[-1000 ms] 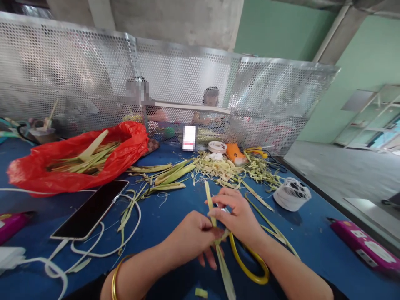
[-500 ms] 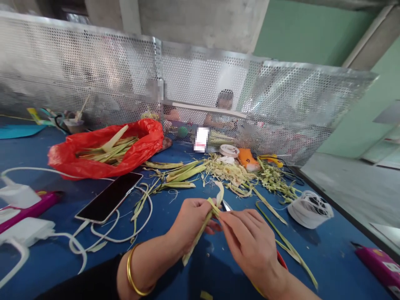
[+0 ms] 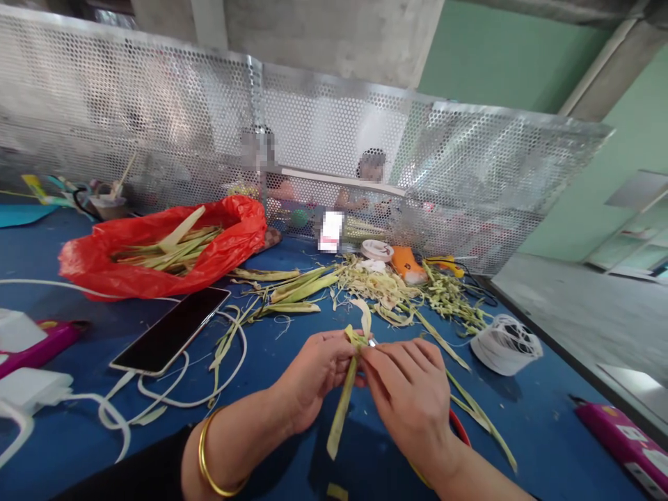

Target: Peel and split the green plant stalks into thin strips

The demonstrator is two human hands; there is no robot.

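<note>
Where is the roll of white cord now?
In the head view, the roll of white cord lies right of the right hand, on the blue table between the green scraps and a purple device.

Mesh panel (image 3: 62, 90): catching pale glare, upper left
Lit screen (image 3: 330, 233): glaring white, centre
Blue table (image 3: 365, 459): carrying shadow below the leaf strip (image 3: 342, 417)
Shelving (image 3: 637, 234): blurring, right

head view | from wearer's head | forward, downward | blue table (image 3: 268, 351) close | perforated screen (image 3: 328, 115) farther off
</note>
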